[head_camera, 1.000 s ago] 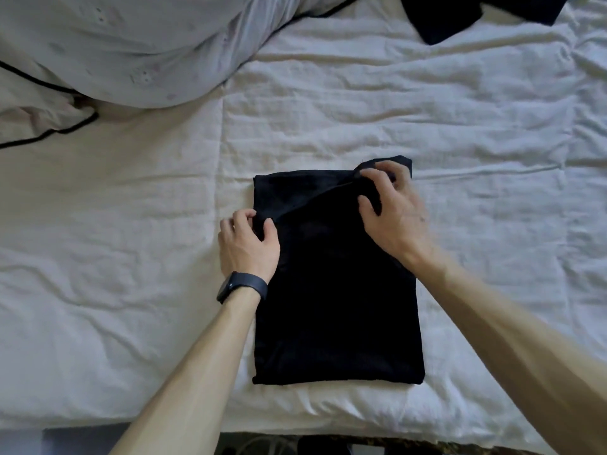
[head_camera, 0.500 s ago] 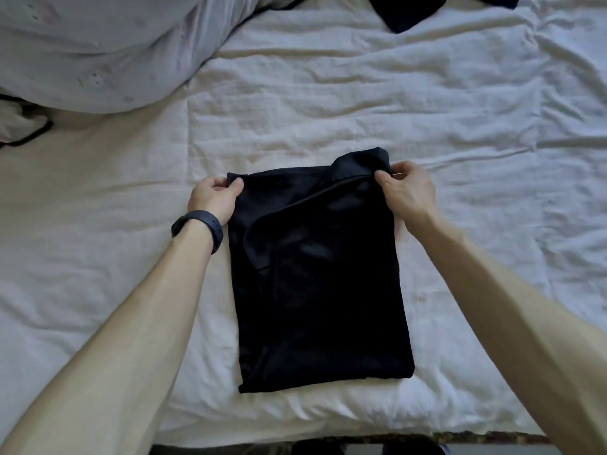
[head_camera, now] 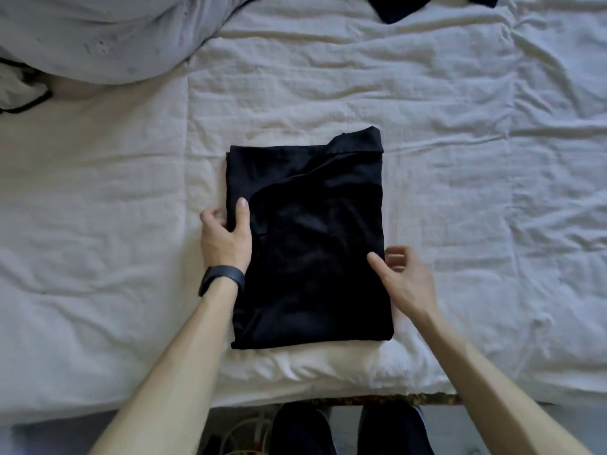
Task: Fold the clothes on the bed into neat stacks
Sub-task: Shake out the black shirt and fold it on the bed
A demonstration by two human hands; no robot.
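Note:
A black garment point(head_camera: 315, 244) lies folded into a tall rectangle near the front edge of the white bed point(head_camera: 460, 159). A small flap sticks up at its far right corner. My left hand point(head_camera: 225, 238), with a dark wristband, grips the garment's left edge, thumb on top and fingers curled at the side. My right hand point(head_camera: 402, 277) is at the right edge, thumb on the cloth, fingers bent beside it; I cannot tell whether they hold the edge.
A grey duvet or pillow point(head_camera: 98, 34) is heaped at the back left. Another black garment point(head_camera: 404, 6) lies at the far edge, top centre. The bed's front edge point(head_camera: 328, 397) is just below the garment, with my legs and cables on the floor.
Both hands have slid from the garment's far corners down its sides to about mid-length. The raised flap at the far right corner has been let go.

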